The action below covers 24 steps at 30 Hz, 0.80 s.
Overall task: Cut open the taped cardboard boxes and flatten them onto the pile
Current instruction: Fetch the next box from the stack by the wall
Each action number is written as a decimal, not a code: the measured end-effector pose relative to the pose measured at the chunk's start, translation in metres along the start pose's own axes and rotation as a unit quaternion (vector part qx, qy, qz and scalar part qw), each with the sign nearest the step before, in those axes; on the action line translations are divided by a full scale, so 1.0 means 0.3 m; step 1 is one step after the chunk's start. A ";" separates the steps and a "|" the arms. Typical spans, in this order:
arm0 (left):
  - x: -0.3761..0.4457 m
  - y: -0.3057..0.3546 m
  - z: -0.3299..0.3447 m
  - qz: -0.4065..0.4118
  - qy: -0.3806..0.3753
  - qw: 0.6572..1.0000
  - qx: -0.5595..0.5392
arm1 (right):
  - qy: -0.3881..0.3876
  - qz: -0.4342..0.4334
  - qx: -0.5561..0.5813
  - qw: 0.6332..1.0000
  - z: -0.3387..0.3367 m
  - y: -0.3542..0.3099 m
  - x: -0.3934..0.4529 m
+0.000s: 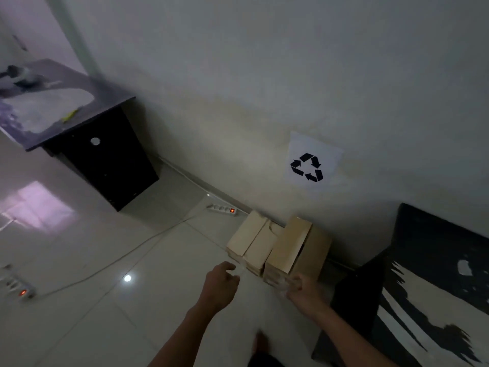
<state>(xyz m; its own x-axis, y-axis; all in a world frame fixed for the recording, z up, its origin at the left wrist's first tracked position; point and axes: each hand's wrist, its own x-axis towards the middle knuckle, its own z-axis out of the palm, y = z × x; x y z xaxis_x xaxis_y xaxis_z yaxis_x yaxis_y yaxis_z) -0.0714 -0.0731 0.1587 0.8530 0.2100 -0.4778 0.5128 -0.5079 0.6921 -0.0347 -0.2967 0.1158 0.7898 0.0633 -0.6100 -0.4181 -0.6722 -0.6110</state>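
Two tan cardboard boxes stand side by side on the floor against the wall, a smaller left box (251, 242) and a taller right box (293, 247). My left hand (221, 284) hovers just in front of the left box with fingers curled and thumb forward. My right hand (304, 290) is in front of the right box, fingers curled. A faint, blurred strip of clear tape (280, 283) seems to stretch between the two hands. A yellow cutter (69, 116) lies on the desk far left.
A dark desk (105, 154) stands at the left against the wall. A recycling sign (312, 162) hangs above the boxes. Two power strips (222, 209) (19, 288) and a cable lie on the tiled floor. A black-and-cream rug (423, 287) lies at right. My foot (260, 343) shows below.
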 end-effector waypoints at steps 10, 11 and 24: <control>0.442 0.115 -0.105 0.021 -0.077 0.996 0.041 | 0.033 0.096 0.068 0.992 -0.004 -0.147 0.324; 0.481 0.125 -0.113 0.022 -0.084 0.995 0.044 | 0.036 0.102 0.077 0.991 -0.002 -0.159 0.356; 0.945 -0.041 -0.056 -0.088 -0.189 0.975 0.078 | 0.036 0.225 0.164 0.960 0.209 -0.159 0.660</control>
<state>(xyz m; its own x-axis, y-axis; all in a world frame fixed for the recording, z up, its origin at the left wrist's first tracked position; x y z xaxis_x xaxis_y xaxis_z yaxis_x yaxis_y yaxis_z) 0.1658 0.0067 0.0238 0.6413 -0.0027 -0.7673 0.6020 -0.6183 0.5053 0.1135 -0.2059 -0.0076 0.5194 -0.2387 -0.8205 -0.8343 -0.3493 -0.4266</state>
